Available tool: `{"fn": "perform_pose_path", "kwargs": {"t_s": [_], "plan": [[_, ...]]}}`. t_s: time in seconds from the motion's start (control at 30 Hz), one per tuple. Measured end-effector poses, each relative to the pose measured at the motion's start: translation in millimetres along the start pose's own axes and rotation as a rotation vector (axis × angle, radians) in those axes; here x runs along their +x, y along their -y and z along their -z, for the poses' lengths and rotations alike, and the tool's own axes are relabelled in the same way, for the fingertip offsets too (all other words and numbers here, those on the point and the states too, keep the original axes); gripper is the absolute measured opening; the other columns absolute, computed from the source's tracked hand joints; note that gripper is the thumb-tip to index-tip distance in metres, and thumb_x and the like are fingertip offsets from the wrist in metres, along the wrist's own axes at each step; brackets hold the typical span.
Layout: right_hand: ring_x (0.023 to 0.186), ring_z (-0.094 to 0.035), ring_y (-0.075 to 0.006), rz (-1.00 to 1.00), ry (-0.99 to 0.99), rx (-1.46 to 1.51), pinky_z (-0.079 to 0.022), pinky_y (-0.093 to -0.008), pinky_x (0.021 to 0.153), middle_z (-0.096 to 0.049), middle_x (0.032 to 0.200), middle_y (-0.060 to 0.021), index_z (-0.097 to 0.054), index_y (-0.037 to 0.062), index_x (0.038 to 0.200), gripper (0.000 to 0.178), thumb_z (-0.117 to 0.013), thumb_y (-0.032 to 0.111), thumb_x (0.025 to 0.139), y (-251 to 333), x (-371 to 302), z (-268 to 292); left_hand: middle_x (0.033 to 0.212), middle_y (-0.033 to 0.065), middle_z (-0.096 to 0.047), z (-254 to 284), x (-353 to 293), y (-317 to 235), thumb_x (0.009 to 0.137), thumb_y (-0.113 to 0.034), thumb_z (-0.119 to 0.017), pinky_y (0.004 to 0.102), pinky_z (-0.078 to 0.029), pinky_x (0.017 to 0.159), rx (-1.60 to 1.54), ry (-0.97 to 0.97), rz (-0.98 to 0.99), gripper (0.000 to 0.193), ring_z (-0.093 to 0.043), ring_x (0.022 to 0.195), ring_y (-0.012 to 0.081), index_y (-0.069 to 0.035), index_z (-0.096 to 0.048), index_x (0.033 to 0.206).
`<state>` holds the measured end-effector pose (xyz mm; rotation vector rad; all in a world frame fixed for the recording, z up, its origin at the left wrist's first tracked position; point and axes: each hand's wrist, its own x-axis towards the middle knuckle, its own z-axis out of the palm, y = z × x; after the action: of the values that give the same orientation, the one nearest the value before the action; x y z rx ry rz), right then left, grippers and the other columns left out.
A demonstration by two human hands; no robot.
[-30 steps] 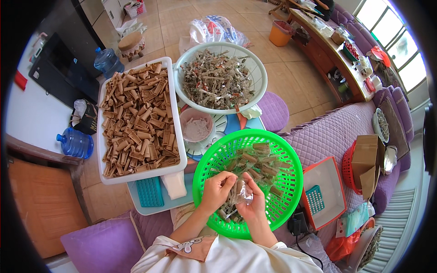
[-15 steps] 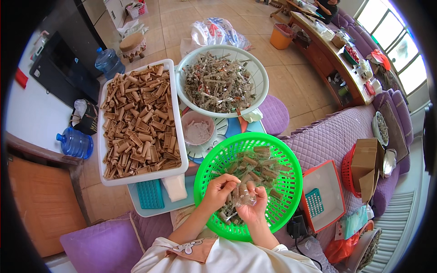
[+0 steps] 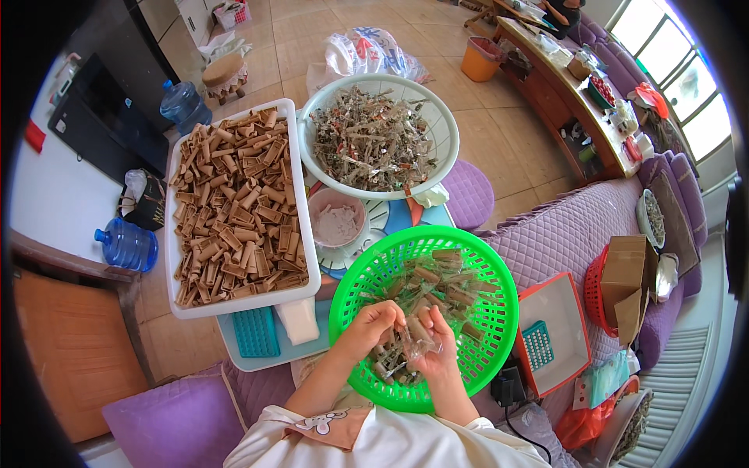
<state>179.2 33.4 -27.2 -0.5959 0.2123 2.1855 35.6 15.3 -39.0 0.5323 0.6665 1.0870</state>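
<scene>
While the left hand (image 3: 373,326) curls its fingers around a little brown tube (image 3: 388,340), the right hand (image 3: 434,343) pinches a crinkly clear wrapper (image 3: 409,343); both sit over the round green holey plastic basket (image 3: 499,312).

Beige tiled floor (image 3: 507,132) lit by daylight from windows (image 3: 686,86) at the upper right; a wooden sideboard (image 3: 562,101) stands beneath them, a purple quilted sofa (image 3: 577,226) runs along the right, two water bottles (image 3: 129,243) stand left
</scene>
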Motion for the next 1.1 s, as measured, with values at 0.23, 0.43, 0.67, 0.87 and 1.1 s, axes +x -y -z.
{"fn": "perform_pose_path", "kwargs": {"t_s": [0.23,0.43,0.67,0.87,1.1], "plan": [[0.047,-0.043,-0.0082,-0.038,0.000,-0.076,-0.043,-0.0261,0.048,-0.037,0.052,0.0052,-0.047,0.0094,0.085,0.003,-0.045,0.012,0.087,3,-1,-3,0.067,-0.0070,-0.048,3,4,6,0.083,-0.021,-0.059,0.0155,-0.029,0.048,0.193,-0.081,-0.024,0.016,-0.038,0.055,-0.0004,-0.010,-0.051,0.075],[0.049,-0.042,-0.0066,-0.037,-0.138,-0.222,-0.043,-0.0225,0.050,-0.038,0.054,0.0050,-0.048,0.0100,0.092,0.008,-0.045,0.007,0.085,2,6,4,0.072,-0.0047,-0.050,3,6,13,0.081,-0.016,-0.060,0.0155,-0.034,0.052,0.263,-0.226,-0.134,0.013,-0.043,0.060,0.0009,-0.007,-0.052,0.087],[0.057,-0.052,-0.0109,-0.046,-0.243,-0.157,-0.048,-0.0272,0.056,-0.051,0.064,0.0018,-0.050,0.0107,0.089,0.007,-0.048,0.009,0.083,-4,7,-1,0.074,-0.0044,-0.051,3,6,14,0.082,-0.011,-0.057,0.0162,-0.037,0.057,0.341,-0.215,-0.085,0.013,-0.046,0.065,0.0017,-0.006,-0.052,0.092],[0.070,-0.057,-0.0144,-0.071,-0.237,-0.159,-0.049,-0.0300,0.063,-0.058,0.078,-0.0009,-0.052,0.0112,0.089,0.006,-0.050,0.014,0.084,-5,5,10,0.072,-0.0046,-0.050,0,4,12,0.083,-0.012,-0.057,0.0162,-0.036,0.057,0.356,-0.209,-0.105,0.012,-0.046,0.064,0.0017,-0.006,-0.052,0.091],[0.070,-0.056,-0.0127,-0.154,-0.190,-0.246,-0.045,-0.0278,0.054,-0.058,0.080,-0.0005,-0.052,0.0121,0.092,0.021,-0.044,0.031,0.089,-19,2,15,0.073,-0.0039,-0.050,2,4,12,0.084,-0.011,-0.055,0.0174,-0.038,0.059,0.281,-0.324,-0.224,0.009,-0.046,0.066,0.0028,-0.005,-0.053,0.089]]}}
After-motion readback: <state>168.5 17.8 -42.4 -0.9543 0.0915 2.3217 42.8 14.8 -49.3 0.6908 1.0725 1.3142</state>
